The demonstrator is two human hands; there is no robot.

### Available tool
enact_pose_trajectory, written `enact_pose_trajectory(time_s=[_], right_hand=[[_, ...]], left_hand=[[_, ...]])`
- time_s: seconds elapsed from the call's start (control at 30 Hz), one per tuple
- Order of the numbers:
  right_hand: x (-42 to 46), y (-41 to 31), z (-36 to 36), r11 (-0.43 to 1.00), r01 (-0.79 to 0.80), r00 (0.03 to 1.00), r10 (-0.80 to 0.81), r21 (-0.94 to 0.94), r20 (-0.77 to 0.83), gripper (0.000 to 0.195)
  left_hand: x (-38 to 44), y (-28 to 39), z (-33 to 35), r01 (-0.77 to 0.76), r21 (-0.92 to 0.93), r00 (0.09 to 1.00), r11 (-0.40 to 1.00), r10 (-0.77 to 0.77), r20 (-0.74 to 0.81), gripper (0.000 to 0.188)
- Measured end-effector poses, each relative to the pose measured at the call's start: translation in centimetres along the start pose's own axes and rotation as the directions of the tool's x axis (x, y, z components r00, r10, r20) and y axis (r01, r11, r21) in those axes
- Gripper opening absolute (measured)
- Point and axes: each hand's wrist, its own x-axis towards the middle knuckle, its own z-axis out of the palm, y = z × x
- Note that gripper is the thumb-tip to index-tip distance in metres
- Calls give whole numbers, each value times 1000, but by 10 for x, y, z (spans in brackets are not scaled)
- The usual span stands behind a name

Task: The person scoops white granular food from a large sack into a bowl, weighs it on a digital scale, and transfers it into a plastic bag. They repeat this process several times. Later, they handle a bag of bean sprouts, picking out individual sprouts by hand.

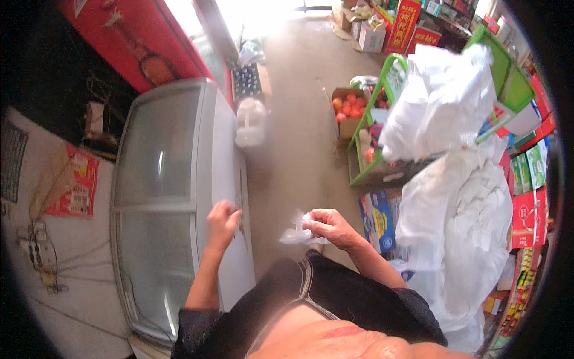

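My right hand (pixel 334 228) pinches a crumpled, thin translucent plastic bag (pixel 293 234) between thumb and fingers, in front of my body. Part of the bag hangs to the left of the fingers, above the floor. My left hand (pixel 223 224) is raised near the side of a glass-topped chest freezer (pixel 157 148). Its fingers are curled in and slightly blurred, and nothing shows in them. A gap separates the two hands.
A white plastic jug (pixel 251 123) stands beside the freezer. Right of the concrete floor (pixel 298 112) are a carton of orange-red fruit (pixel 347 107), a green metal frame (pixel 358 166), a blue box (pixel 379 220) and large white plastic sheeting (pixel 448 215). Packaged goods (pixel 529 220) line the far right.
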Motion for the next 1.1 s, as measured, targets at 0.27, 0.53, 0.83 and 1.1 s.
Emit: enact_pose_trajectory(time_s=[0.27,0.53,0.83,1.1], right_hand=[[200,-72,-87,969,152,947,-86,194,-310,21],[332,-167,-202,834,455,719,-138,311,-681,24],[467,-246,-302,884,444,689,-232,147,-686,26],[631,-312,-424,911,324,770,-98,255,-630,16]], left_hand=[[1,-123,-13,566,210,822,797,-566,-64,18],[304,-150,20,294,272,922,916,-347,172,27],[658,-39,110,-193,242,981,951,194,21,29],[706,-250,157,397,364,886,843,-455,88,17]])
